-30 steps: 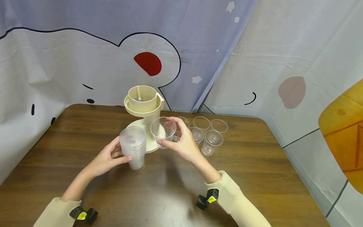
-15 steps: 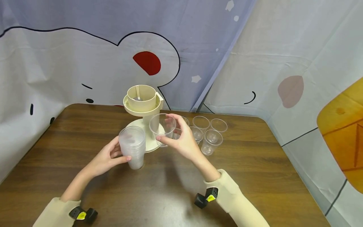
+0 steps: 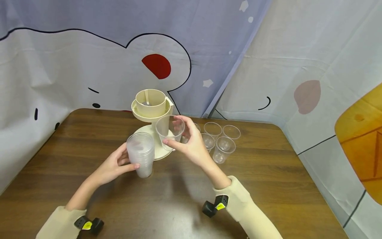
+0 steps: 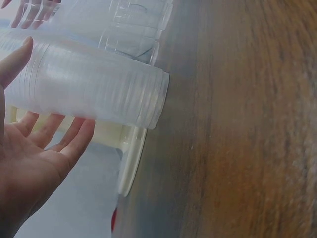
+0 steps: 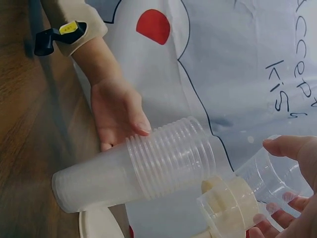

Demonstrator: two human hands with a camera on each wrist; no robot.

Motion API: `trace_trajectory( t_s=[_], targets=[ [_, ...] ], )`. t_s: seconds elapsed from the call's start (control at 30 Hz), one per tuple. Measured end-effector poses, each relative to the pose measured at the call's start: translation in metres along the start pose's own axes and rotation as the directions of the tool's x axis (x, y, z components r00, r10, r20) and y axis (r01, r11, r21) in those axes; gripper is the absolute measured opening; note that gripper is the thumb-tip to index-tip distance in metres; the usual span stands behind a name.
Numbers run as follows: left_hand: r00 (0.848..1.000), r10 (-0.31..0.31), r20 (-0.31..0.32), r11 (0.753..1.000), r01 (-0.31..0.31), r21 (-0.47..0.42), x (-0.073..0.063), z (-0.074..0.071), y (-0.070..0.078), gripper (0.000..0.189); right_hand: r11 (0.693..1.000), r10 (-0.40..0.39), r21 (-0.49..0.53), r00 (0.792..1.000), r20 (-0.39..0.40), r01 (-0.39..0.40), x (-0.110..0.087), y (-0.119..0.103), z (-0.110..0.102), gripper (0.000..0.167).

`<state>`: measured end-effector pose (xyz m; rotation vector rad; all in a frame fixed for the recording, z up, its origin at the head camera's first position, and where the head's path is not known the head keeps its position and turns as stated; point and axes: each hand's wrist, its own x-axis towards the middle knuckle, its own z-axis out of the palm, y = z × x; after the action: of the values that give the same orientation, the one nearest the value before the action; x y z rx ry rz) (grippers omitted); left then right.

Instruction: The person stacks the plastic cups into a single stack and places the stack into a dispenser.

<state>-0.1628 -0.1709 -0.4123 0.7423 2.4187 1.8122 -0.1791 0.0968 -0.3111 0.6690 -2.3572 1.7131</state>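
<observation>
My left hand (image 3: 114, 167) grips a nested stack of clear plastic cups (image 3: 141, 154), thumb on the near side and fingers round the far side. The stack stands nearly upright, its base right at the tabletop. In my right hand (image 3: 194, 146) is a single clear plastic cup (image 3: 169, 128), mouth up, pinched between thumb and fingers above the table and just right of the stack. The right wrist view shows this cup (image 5: 265, 173) apart from the stack (image 5: 133, 166). Behind both hands stands a cream plastic stand (image 3: 150, 109) with a round holder on top and a disc base.
Several clear plastic cups (image 3: 224, 146) stand grouped on the wooden table (image 3: 268, 186), right of the stand; my right hand partly hides some. A printed curtain (image 3: 113, 66) hangs behind the table and along its right side.
My right hand has lifted the single cup a little higher and farther from me, slightly leftward. My left hand and the stack have stayed in place.
</observation>
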Motion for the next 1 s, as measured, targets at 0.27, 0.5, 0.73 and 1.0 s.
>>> trace_trajectory(
  t_s=[0.27, 0.5, 0.73, 1.0],
  targets=[
    [1.000, 0.015, 0.000, 1.000, -0.015, -0.012, 0.001, 0.001, 0.003, 0.068, 0.999, -0.018, 0.051, 1.000, -0.001, 0.018, 0.003, -0.003, 0.001, 0.066],
    [0.999, 0.032, 0.003, 0.999, -0.032, -0.019, 0.003, 0.000, 0.002, 0.068, 0.996, -0.043, 0.082, 0.999, -0.005, 0.043, 0.006, -0.007, 0.002, 0.066],
    [1.000, 0.023, 0.008, 1.000, -0.023, -0.020, 0.003, -0.002, -0.002, 0.067, 0.995, -0.069, 0.076, 0.998, -0.014, 0.070, 0.007, -0.012, 0.004, 0.065],
    [1.000, 0.023, 0.012, 0.999, -0.023, -0.023, 0.003, 0.000, 0.002, 0.066, 0.994, -0.076, 0.081, 0.997, -0.010, 0.077, 0.008, -0.014, 0.004, 0.067]
  ],
)
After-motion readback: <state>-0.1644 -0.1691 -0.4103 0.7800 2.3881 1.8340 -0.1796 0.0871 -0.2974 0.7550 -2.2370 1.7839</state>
